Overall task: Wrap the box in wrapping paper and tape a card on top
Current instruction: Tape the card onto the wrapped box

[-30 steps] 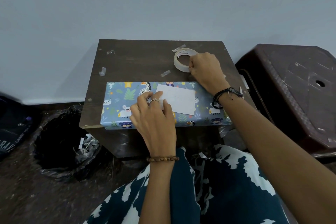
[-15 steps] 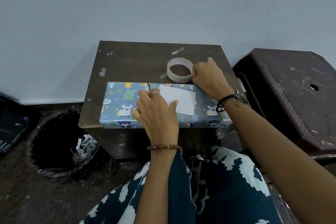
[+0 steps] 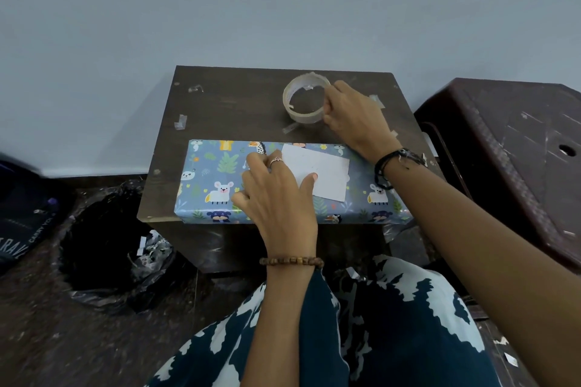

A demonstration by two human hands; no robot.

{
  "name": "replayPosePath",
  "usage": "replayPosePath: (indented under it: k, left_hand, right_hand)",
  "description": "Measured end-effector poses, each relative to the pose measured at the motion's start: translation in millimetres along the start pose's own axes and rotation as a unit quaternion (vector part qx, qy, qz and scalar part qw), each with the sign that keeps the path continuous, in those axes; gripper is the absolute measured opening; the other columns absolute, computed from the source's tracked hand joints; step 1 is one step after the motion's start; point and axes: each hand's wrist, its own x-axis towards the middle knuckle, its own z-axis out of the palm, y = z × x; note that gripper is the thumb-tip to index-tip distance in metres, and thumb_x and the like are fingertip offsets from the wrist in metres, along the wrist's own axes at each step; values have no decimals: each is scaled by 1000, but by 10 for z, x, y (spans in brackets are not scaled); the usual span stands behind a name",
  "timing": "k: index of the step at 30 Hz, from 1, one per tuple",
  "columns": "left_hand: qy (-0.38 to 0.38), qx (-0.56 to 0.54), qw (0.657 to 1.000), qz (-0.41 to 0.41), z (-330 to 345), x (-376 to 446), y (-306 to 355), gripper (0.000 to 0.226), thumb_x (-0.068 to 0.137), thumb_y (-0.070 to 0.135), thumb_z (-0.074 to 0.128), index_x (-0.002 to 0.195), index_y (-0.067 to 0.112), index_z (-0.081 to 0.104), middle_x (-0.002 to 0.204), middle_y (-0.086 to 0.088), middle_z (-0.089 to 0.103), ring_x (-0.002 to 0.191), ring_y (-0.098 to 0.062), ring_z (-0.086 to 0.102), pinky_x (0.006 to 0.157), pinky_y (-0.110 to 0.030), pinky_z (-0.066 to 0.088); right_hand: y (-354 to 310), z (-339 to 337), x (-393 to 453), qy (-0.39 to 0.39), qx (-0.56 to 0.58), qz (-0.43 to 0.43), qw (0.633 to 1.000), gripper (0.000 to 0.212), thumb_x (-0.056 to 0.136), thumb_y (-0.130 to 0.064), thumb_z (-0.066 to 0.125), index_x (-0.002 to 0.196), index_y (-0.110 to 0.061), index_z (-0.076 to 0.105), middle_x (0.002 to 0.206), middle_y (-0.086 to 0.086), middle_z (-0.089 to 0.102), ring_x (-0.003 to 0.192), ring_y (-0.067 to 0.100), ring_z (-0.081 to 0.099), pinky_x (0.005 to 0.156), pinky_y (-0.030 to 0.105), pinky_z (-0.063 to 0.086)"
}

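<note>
Head view: card pinned down, tape being fetched.
Left hand (image 3: 276,195) lies with fingers spread on the card (image 3: 323,171) atop the wrapped box (image 3: 213,185), likely so it can't slide; beyond, right hand (image 3: 355,116) pinches the tape roll (image 3: 303,100) on the table (image 3: 232,104), probably to pull a strip.

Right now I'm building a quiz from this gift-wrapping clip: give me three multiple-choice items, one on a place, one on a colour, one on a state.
1. Where does the white card lie?
A. on the wrapped box
B. in the bin
C. on the floor

2. The wrapping paper's ground colour is:
A. red
B. blue
C. black

3. The tape roll is:
A. flat on the box
B. tilted up, gripped by the right hand
C. untouched

Answers: 1 A, the left hand presses the card onto the box top. 2 B, blue shows between the animals. 3 B, fingers curl round its rim.
</note>
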Motion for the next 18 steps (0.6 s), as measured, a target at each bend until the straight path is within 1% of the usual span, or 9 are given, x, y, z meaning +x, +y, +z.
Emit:
replayPosePath:
  k: [2, 4, 7, 10, 13, 18]
  left_hand:
    - [-15, 16, 1000, 2, -8, 14, 8, 50, 86, 42, 58, 128, 16, 48, 126, -3, 36, 112, -23, 38, 88, -37, 23]
    - [-23, 27, 999, -1, -16, 30, 18, 48, 86, 42, 58, 126, 17, 48, 128, -4, 35, 113, -24, 37, 89, -38, 25]
    - [-35, 29, 999, -7, -32, 35, 37, 45, 87, 41, 58, 124, 17, 49, 129, -3, 34, 114, -23, 34, 90, -39, 25]
    - [-43, 30, 999, -9, -41, 32, 51, 46, 87, 42, 57, 125, 18, 48, 129, -3, 33, 116, -22, 33, 92, -39, 25]
    - [-41, 29, 999, -10, -51, 28, 59, 47, 87, 41, 57, 126, 17, 47, 129, -4, 33, 116, -22, 33, 91, -39, 25]
    - [-52, 44, 998, -14, -64, 38, 95, 44, 88, 41, 56, 123, 16, 46, 128, -4, 33, 119, -22, 30, 92, -40, 26]
  right_hand:
    - [2, 41, 51, 0, -19, 3, 1000, 21, 87, -5, 48, 106, -4, 55, 107, 12, 55, 87, 31, 55, 52, 31, 25]
    - [1, 81, 77, -5, -37, 7, 999, 22, 88, -7, 47, 108, -5, 54, 109, 11, 54, 89, 30, 55, 50, 28, 20]
    - [11, 111, 99, -12, -46, 26, 999, 20, 90, -14, 46, 105, -4, 55, 107, 11, 55, 92, 30, 55, 58, 33, 26]
    - [46, 125, 117, -51, -36, 50, 997, 23, 88, -25, 52, 100, -5, 57, 104, 10, 55, 93, 29, 55, 64, 33, 31]
    - [55, 122, 133, -64, -17, 81, 995, 30, 88, -31, 54, 102, -5, 56, 105, 11, 54, 94, 29, 55, 66, 33, 33]
    - [61, 125, 131, -65, -30, 90, 993, 36, 87, -33, 57, 108, -4, 55, 107, 12, 54, 94, 30, 56, 68, 34, 35]
